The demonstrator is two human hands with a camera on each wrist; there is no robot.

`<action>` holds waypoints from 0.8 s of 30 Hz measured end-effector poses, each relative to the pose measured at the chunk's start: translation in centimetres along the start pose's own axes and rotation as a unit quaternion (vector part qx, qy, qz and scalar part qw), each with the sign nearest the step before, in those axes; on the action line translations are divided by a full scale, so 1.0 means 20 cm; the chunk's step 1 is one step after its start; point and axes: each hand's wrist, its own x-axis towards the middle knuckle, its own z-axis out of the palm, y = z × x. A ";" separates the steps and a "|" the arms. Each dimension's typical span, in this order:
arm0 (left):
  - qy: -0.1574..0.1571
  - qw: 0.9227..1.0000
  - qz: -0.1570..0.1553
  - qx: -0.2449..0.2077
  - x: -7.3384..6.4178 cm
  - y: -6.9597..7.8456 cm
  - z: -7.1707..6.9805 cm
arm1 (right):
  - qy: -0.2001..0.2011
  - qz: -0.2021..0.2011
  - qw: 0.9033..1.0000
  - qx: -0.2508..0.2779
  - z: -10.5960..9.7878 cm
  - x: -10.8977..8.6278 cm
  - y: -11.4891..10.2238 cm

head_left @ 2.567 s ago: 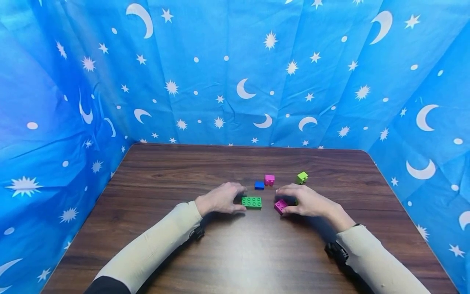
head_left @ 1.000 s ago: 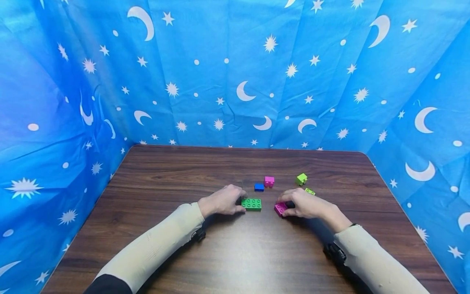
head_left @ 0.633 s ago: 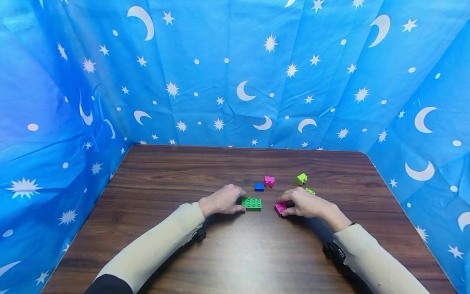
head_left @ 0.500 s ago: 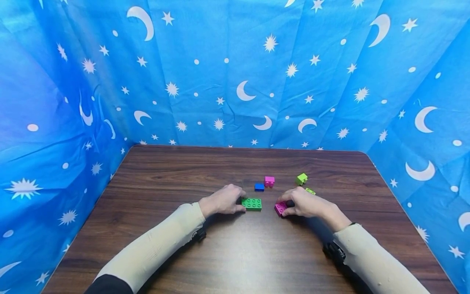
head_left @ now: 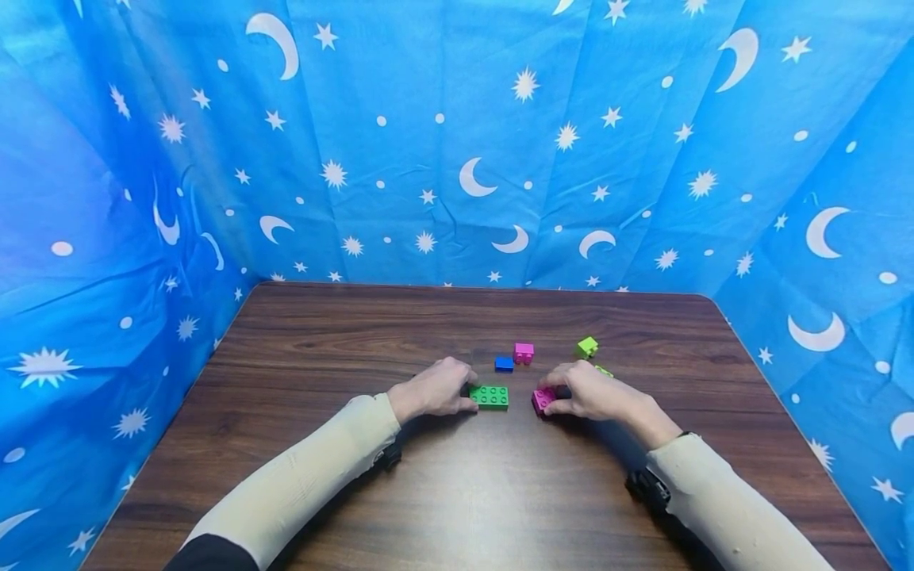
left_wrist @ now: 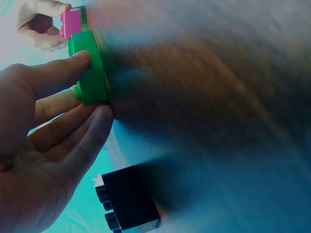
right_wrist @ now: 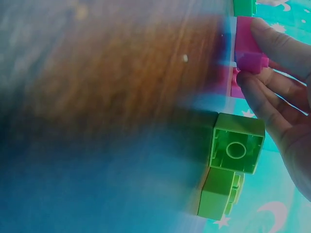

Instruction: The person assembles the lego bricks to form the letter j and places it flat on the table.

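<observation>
Left to right: the left wrist view shows a dark studded brick (left_wrist: pixel 129 199) that cannot be made out in the head view. The left hand (head_left: pixel 435 388) pinches the left end of a green brick (head_left: pixel 489 398), thumb on the near side. Beyond lie a blue brick (head_left: pixel 504 364) and a pink brick (head_left: pixel 524 351). The right hand (head_left: pixel 591 390), angled inward, grips a magenta brick (head_left: pixel 542 398), studs up, apart from the green. Of two lime bricks (right_wrist: pixel 240 122), the right wrist view shows one's hollow underside; in the head view, the hand partly covers one.
</observation>
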 end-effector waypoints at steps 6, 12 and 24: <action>-0.003 1.000 -0.010 -0.008 0.00 0.01 -0.01 | 0.007 -0.011 1.000 0.003 0.00 0.01 0.00; -0.002 1.000 -0.011 -0.016 0.00 0.01 0.00 | 0.008 -0.008 1.000 0.003 0.00 0.03 0.00; -0.004 1.000 -0.013 -0.018 0.00 0.01 0.00 | 0.043 -0.027 0.999 0.003 -0.01 0.08 -0.03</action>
